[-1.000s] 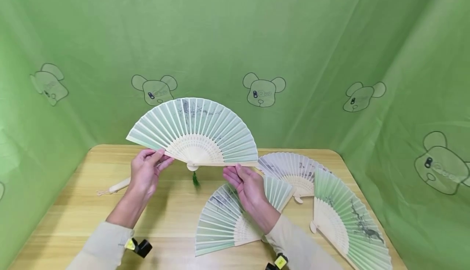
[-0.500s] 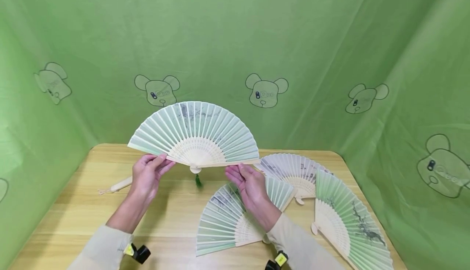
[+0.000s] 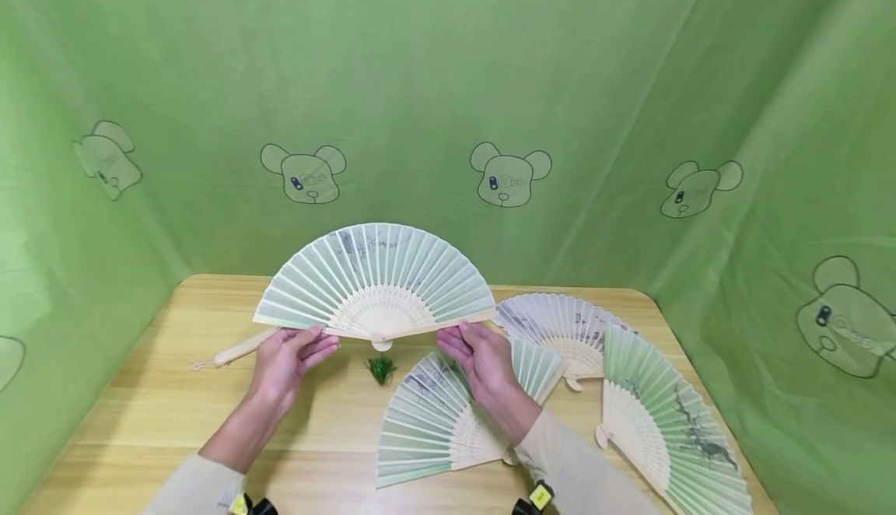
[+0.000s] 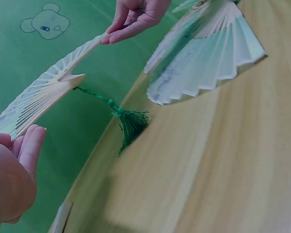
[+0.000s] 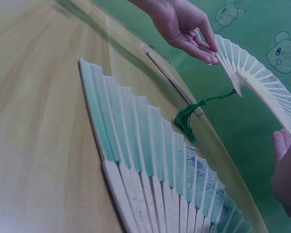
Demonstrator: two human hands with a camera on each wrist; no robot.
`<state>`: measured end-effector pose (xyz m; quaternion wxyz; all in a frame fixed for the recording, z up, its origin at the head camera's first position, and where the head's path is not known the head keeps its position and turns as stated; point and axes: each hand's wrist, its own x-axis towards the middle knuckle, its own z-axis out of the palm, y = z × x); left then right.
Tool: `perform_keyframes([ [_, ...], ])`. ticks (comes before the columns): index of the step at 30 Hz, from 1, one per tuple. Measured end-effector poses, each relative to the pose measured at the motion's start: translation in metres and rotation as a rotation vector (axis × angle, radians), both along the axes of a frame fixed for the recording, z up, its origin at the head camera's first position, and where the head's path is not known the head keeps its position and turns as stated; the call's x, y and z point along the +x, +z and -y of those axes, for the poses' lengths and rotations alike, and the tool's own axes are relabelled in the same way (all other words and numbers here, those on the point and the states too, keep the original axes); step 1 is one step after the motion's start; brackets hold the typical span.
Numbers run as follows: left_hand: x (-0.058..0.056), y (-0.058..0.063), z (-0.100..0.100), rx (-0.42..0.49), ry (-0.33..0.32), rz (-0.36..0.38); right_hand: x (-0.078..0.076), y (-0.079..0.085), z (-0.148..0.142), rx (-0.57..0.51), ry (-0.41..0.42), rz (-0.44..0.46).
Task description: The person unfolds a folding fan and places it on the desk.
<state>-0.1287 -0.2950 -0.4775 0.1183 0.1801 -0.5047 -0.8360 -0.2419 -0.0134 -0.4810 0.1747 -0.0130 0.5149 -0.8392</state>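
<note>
A spread folding fan (image 3: 381,270), pale green with a grey branch print, is held up above the table's far part. My left hand (image 3: 283,363) pinches its left outer stick between thumb and fingers; my right hand (image 3: 490,363) pinches the right one. From the fan's pivot hangs a green tassel (image 4: 131,124), its cord showing in both wrist views. Under my right forearm lies a second spread pale green fan (image 3: 420,422), partly covered by that arm. In the right wrist view, the held fan (image 5: 262,77) arches between both hands.
To the right lie a spread whitish-purple fan (image 3: 553,317) and a brighter green fan (image 3: 672,406), which overlaps it. Beyond my left hand is a folded fan (image 3: 241,348) with a cord loop. Green cloth (image 3: 448,71) walls in the wooden table (image 3: 336,453).
Both hands have lowered the held fan, the left more than the right, so it sits more level. Its leaf looks tilted farther back, and the tassel appears shorter and wider.
</note>
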Motion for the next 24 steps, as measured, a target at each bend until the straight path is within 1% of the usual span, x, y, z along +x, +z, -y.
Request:
perform_keyframes([
  [5,-0.001,-0.008,-0.002,0.001,-0.010,0.039,0.000,-0.006,-0.005,0.032,-0.014,0.012],
  [10,-0.003,-0.014,-0.006,-0.019,-0.025,0.086,0.003,-0.012,-0.012,0.068,-0.025,0.031],
  [18,-0.011,-0.028,-0.013,-0.067,-0.045,0.142,0.005,-0.021,-0.022,0.117,-0.056,0.063],
  [24,-0.019,-0.036,-0.018,-0.087,-0.046,0.196,0.005,-0.024,-0.030,0.160,-0.044,0.079],
])
